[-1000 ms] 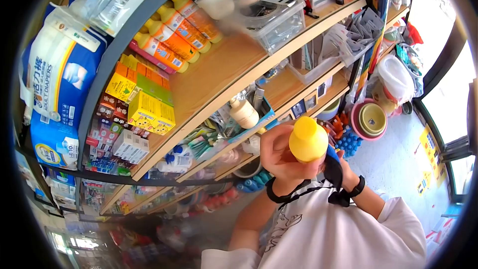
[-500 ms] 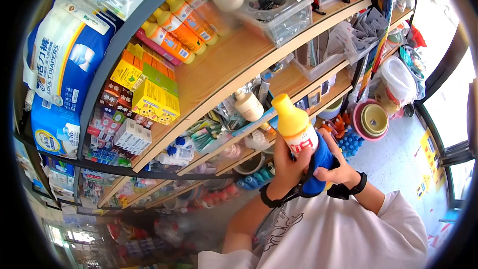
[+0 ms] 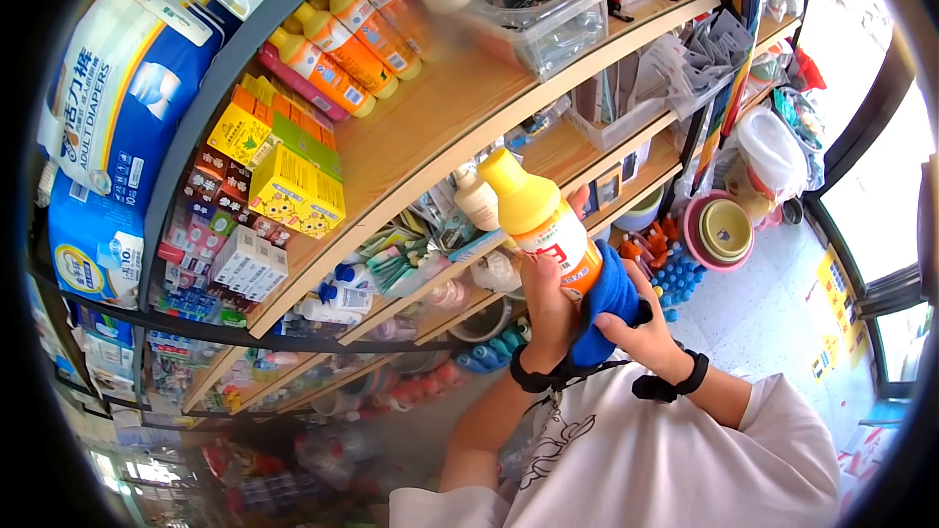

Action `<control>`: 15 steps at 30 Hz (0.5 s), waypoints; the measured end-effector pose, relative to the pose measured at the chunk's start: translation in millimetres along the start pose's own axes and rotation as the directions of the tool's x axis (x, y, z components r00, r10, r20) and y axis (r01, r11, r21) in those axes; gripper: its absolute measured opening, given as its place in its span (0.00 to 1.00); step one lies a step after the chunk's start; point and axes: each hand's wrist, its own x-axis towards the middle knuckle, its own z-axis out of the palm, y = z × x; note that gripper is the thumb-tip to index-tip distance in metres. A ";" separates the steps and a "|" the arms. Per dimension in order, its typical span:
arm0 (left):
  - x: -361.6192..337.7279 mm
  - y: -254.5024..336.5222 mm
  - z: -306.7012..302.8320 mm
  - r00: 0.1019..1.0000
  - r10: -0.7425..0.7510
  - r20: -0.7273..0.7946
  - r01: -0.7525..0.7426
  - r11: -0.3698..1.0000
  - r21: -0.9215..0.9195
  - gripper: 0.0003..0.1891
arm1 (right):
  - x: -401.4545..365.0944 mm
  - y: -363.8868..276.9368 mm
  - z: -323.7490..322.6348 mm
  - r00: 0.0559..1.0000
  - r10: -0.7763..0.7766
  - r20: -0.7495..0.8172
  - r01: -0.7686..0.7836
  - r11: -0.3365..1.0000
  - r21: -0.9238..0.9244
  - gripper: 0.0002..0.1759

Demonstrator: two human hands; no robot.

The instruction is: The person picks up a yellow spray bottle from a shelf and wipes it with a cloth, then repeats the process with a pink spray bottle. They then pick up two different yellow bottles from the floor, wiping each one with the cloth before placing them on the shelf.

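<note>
An orange bottle with a yellow cap (image 3: 523,191) is held tilted in front of the shelves, its cap toward the upper left. My left hand (image 3: 550,308) is closed around the bottle's side, the thumb lying against its label. A blue cloth (image 3: 599,318) wraps the bottle's lower end. My right hand (image 3: 641,328) grips that cloth and presses it against the bottle, thumb on the near side. Black bands circle both wrists.
Similar orange bottles (image 3: 337,49) lie on the upper shelf (image 3: 440,127), beside yellow boxes (image 3: 298,191). A clear plastic bin (image 3: 548,34) stands farther right. Adult diaper packs (image 3: 108,137) are at the left. Nested bowls (image 3: 726,230) sit near the floor at right.
The bottle has moved left and up, and more of its orange label shows. Both hands moved with it, and the blue cloth is now lower on the bottle. The view shifted slightly.
</note>
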 end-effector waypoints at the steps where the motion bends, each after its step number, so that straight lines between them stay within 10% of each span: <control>1: -0.2 -0.4 1.6 1.000 -0.017 -0.023 0.016 0.999 -0.030 0.51 | 1.6 8.5 -4.4 0.997 -0.082 0.006 0.082 0.995 -0.065 0.39; 5: 5.0 -9.4 -1.3 0.995 0.095 0.012 -0.094 0.995 -0.043 0.52 | 0.7 42.3 -10.1 0.980 0.015 -0.200 0.015 0.989 0.147 0.30; 6: 4.1 -10.6 -3.0 0.996 0.094 0.010 -0.093 0.995 -0.044 0.52 | -11.0 50.4 -14.5 0.977 -0.088 -0.193 0.060 0.987 -0.146 0.28; 9: 4.7 -14.9 -10.9 0.969 0.175 0.175 -0.149 0.977 -0.152 0.47 | -5.3 41.0 -10.1 0.940 0.307 -0.147 -0.221 0.881 0.419 0.25; 12: 2.3 -12.4 -16.1 0.947 0.132 0.294 -0.100 0.988 -0.122 0.45 | 4.1 39.6 -12.4 0.999 0.049 -0.003 -0.049 0.998 -0.026 0.26; 15: -2.7 -9.1 -17.2 0.976 0.102 0.193 -0.108 0.994 0.025 0.43 | 10.8 23.7 -3.7 0.982 0.169 0.084 -0.188 0.861 0.473 0.26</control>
